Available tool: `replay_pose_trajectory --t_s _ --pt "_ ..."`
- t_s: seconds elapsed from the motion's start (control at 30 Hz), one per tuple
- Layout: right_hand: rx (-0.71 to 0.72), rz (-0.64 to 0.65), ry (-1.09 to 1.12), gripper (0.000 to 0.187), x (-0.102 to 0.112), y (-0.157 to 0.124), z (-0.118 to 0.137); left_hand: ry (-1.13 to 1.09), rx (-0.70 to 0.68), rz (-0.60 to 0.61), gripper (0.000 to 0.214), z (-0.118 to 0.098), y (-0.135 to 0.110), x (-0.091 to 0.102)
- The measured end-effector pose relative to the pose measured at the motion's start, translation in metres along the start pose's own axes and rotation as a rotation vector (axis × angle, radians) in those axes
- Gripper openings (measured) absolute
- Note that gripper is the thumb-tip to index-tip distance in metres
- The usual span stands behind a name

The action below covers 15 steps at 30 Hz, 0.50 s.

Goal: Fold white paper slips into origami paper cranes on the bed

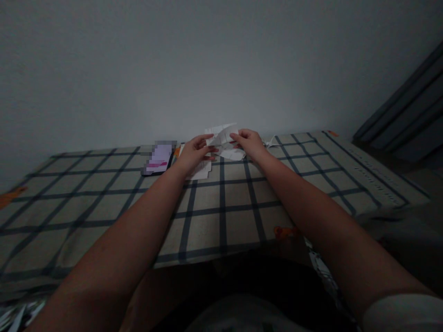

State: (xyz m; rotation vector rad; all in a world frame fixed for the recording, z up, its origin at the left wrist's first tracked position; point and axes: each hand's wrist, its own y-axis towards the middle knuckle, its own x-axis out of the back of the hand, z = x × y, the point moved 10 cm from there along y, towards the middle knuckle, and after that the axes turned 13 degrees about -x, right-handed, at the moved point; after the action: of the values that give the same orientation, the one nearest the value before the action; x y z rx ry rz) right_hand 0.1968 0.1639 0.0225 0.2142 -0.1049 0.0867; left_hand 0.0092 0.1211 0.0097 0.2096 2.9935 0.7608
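Observation:
Both my arms reach forward over a checked cloth (214, 207). My left hand (194, 153) and my right hand (248, 142) each pinch a side of a white folded paper (223, 136), held just above the cloth near the wall. More white paper (202, 173) lies flat on the cloth under my left hand.
A phone (159, 159) with a lit pinkish screen lies on the cloth left of my hands. A plain white wall stands right behind. Another bit of white paper (272, 142) lies right of my right hand. A dark curtain (408, 120) hangs at the far right.

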Motion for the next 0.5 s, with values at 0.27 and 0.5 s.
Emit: replay_pose_trajectory --t_s 0.27,0.5 --pt "0.013 -0.061 0.02 0.031 0.006 -0.002 0.005 0.063 -0.034 -0.137 0.029 0.0 0.005 0.017" --pt "-0.017 -0.044 0.109 0.023 0.006 0.002 0.001 -0.003 -0.05 -0.125 0.026 -0.002 0.005 0.013"
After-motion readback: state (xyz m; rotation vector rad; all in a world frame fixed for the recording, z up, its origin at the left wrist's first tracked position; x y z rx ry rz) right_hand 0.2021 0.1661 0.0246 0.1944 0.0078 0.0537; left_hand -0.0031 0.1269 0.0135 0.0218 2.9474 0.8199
